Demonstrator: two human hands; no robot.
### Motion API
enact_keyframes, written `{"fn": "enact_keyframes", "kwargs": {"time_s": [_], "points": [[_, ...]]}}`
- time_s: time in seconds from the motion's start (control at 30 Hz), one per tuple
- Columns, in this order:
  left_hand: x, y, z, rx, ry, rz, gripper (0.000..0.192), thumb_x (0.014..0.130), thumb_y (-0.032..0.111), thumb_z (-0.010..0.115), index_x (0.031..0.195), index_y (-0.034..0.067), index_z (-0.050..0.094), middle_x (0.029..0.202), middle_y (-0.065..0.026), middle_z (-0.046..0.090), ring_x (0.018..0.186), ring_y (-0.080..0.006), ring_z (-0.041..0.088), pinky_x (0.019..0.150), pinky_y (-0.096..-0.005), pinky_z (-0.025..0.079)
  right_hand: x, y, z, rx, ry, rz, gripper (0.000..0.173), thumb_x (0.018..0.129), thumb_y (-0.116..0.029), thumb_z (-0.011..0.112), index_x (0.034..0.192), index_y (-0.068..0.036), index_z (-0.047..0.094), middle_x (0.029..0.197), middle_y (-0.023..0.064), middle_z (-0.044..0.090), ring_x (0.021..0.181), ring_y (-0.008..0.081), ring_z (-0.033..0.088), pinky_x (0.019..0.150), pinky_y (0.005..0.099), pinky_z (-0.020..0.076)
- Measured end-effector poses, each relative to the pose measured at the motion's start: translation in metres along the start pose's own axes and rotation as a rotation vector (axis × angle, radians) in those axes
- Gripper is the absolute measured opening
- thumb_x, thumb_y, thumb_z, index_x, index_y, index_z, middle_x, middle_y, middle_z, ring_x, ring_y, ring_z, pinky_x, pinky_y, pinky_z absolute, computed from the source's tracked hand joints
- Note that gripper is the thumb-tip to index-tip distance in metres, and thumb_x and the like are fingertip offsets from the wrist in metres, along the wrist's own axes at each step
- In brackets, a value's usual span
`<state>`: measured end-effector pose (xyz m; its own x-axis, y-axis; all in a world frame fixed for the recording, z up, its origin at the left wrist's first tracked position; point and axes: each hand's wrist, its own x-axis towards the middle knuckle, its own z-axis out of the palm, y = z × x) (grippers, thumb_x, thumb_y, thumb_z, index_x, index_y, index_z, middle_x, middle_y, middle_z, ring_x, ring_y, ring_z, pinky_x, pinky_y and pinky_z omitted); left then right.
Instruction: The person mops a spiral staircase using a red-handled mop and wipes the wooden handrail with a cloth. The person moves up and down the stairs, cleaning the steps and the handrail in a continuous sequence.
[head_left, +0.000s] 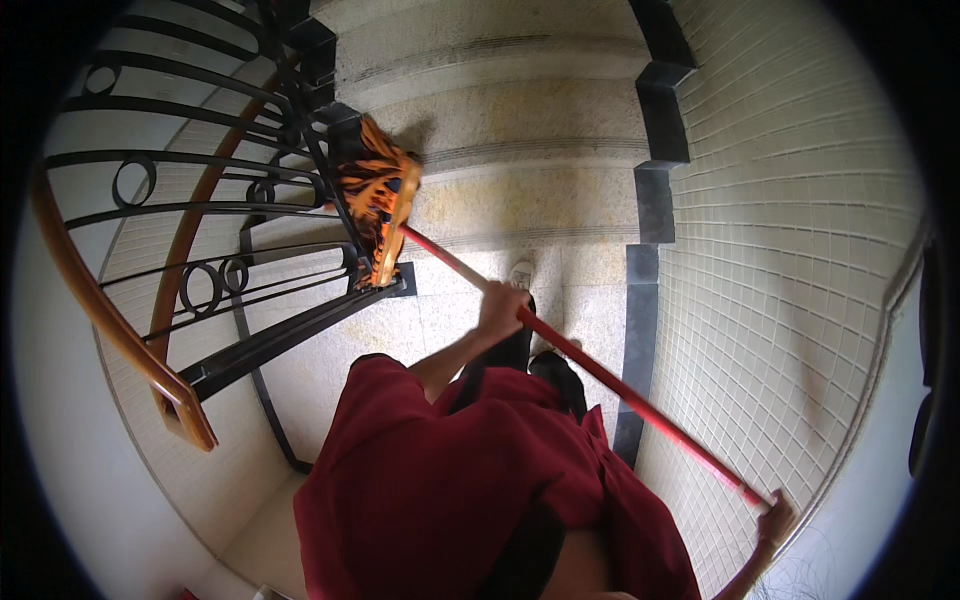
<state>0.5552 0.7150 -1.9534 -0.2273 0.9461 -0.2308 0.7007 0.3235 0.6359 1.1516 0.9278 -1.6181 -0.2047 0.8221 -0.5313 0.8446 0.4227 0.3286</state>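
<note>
A long red pole (622, 390) slants across my body, joined at its far end to a mop head. My left hand (501, 310) is closed around the lower part of the pole, above the landing. At the right, beside the tiled wall, my right hand (777, 520) grips the upper end. The mop head has an orange-yellow bar (396, 225) with orange and dark strands (367, 180) that look like cloth strips. Those strands press against the metal railing bars and the side edge of the lower steps, slightly blurred.
Stone steps (525, 112) with grooved edges rise ahead, bordered by black stepped skirting (655, 202). A black metal balustrade (225, 206) with a wooden handrail (112, 315) stands at left. White tiled wall (780, 262) runs along the right. My shoe (521, 274) is on the landing floor (592, 300).
</note>
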Motion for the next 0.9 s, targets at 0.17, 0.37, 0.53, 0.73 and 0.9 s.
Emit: {"fn": "enact_keyframes", "kwargs": {"time_s": [0.17,0.37,0.53,0.73,0.9], "points": [[-0.042,0.055,0.021,0.148,-0.276,0.155,0.012,0.06,0.018,0.063,0.057,0.014,0.052,0.061,-0.0052,0.055,0.068,-0.0258,0.054,0.066,-0.0389,0.037,-0.159,0.019,0.16,0.123,-0.337,0.303,0.015,0.06,-0.002,0.061,0.066,-0.016,0.061,0.066,0.0128,0.061,0.067,0.0363,0.061,0.059,0.0466,0.0471],[0.0,0.077,-0.001,0.29,-0.515,0.419,0.009,0.059,0.018,0.065,0.058,0.016,0.057,0.062,-0.0043,0.057,0.071,-0.022,0.058,0.069,-0.0368,0.037,-0.265,-0.07,0.262,0.399,-0.385,0.46,0.01,0.061,-0.005,0.065,0.064,-0.014,0.06,0.068,0.0131,0.061,0.071,0.0366,0.061,0.061,0.0452,0.0488],[0.114,0.113,-0.057,0.484,-0.343,0.637,0.008,0.06,0.019,0.066,0.061,0.015,0.059,0.067,-0.0069,0.056,0.077,-0.0248,0.055,0.074,-0.0404,0.037,-0.228,-0.18,0.286,0.562,-0.344,0.587,0.014,0.063,-0.006,0.063,0.072,-0.017,0.063,0.073,0.0117,0.064,0.075,0.0365,0.062,0.064,0.0441,0.0499],[0.263,0.128,-0.105,0.498,-0.227,0.888,0.009,0.064,0.014,0.065,0.063,0.013,0.055,0.069,-0.0066,0.057,0.08,-0.024,0.054,0.079,-0.0399,0.036,-0.157,-0.269,0.244,0.742,-0.177,0.604,0.013,0.067,-0.011,0.06,0.078,-0.016,0.066,0.07,0.0137,0.063,0.07,0.0366,0.062,0.063,0.0451,0.0496],[0.372,0.084,-0.063,0.549,-0.256,0.871,0.01,0.069,0.014,0.064,0.062,0.011,0.056,0.071,-0.008,0.059,0.082,-0.0279,0.055,0.084,-0.0423,0.037,-0.116,-0.319,0.17,0.776,-0.183,0.547,0.01,0.07,-0.014,0.06,0.079,-0.016,0.064,0.068,0.0145,0.063,0.068,0.0368,0.062,0.061,0.046,0.049]]}}
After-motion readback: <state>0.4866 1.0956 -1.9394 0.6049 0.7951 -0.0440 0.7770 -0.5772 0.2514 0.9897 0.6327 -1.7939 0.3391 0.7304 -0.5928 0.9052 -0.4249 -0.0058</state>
